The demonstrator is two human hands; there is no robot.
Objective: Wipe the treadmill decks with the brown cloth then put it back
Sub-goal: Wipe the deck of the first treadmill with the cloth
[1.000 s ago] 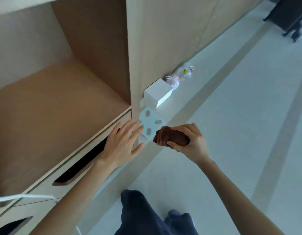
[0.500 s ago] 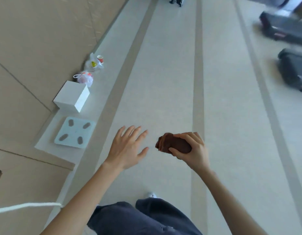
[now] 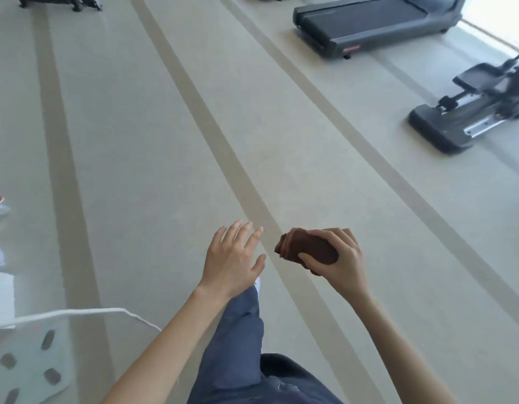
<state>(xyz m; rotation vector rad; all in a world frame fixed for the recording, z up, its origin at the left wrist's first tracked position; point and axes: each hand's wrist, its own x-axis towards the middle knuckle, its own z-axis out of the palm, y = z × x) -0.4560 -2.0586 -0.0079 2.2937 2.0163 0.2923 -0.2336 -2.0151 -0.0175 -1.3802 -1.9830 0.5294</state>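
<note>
Elliptical trainer at right, white scale lower left, white cord above it, striped floor

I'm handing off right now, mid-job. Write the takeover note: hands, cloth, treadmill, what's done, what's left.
Left hand: open, fingers spread, holds nothing.
Right hand: grips the rolled brown cloth.
Treadmill: across the floor at upper right, out of reach. Only one shows in this view.
Done: cloth is in hand.
Left: walk over, wipe the decks, then put the cloth back.
</note>
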